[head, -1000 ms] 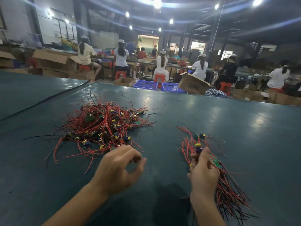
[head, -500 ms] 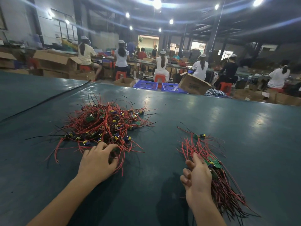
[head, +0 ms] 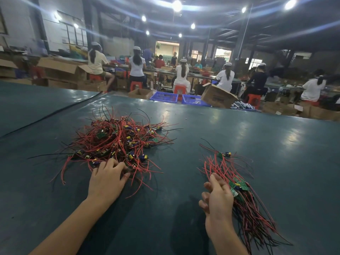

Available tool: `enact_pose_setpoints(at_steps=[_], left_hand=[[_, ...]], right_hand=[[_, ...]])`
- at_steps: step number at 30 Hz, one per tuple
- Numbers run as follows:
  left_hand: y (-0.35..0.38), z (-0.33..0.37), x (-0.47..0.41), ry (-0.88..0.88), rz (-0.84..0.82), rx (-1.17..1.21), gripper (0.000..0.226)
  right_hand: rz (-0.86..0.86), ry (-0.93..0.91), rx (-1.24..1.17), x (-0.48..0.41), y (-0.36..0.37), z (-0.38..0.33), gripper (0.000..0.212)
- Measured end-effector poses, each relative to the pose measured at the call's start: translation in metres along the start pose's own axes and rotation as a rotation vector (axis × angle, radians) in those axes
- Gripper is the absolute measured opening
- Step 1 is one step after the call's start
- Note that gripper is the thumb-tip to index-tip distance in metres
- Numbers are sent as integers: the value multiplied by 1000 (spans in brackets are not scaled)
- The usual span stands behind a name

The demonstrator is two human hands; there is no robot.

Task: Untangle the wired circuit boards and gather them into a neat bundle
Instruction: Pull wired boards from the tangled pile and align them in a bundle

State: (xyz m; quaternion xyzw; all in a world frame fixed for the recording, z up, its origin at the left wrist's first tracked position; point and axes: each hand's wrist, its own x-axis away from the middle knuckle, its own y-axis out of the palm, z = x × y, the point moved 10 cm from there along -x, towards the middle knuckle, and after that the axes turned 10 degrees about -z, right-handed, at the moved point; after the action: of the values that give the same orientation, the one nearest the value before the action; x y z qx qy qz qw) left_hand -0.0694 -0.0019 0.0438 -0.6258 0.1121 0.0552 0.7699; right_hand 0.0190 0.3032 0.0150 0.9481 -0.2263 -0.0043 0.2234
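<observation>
A tangled pile of wired circuit boards (head: 117,140), red and black leads with small green boards, lies on the dark green table (head: 276,144) left of centre. My left hand (head: 105,181) reaches into the pile's near edge, fingertips and thumb closing on a board's wires there. On the right lies a straightened bundle of boards (head: 246,205), its leads running toward me. My right hand (head: 218,201) hovers against the bundle's left side with loosely curled fingers and holds nothing.
A black cable (head: 51,115) runs across the table's far left. Beyond the far edge stand blue crates (head: 163,97) and a cardboard box (head: 217,96). Several people sit at benches with their backs to me.
My right hand laid down the board it held upright and let go beside the bundle. My left hand moved forward from bare table into the pile's near edge.
</observation>
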Motion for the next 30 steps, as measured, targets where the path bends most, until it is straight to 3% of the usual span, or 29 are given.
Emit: enact_pose_setpoints(at_steps=[7, 11, 20, 26, 28, 30], left_hand=[[-22, 30, 17, 174, 175, -6, 15], [-28, 58, 29, 362, 217, 62, 33], [-36, 80, 44, 506, 236, 216, 34], [-42, 107, 62, 656, 308, 146, 42], [-43, 114, 68, 673, 325, 139, 42], [-43, 115, 68, 652, 319, 178, 38]], right_hand=[[-5, -2, 18, 1, 2, 1, 7], [-12, -1, 26, 2, 2, 1, 6], [-28, 22, 29, 3, 5, 3, 5], [-62, 21, 64, 4, 11, 5, 6], [-106, 9, 106, 5, 17, 7, 11], [-153, 4, 122, 7, 24, 7, 29]])
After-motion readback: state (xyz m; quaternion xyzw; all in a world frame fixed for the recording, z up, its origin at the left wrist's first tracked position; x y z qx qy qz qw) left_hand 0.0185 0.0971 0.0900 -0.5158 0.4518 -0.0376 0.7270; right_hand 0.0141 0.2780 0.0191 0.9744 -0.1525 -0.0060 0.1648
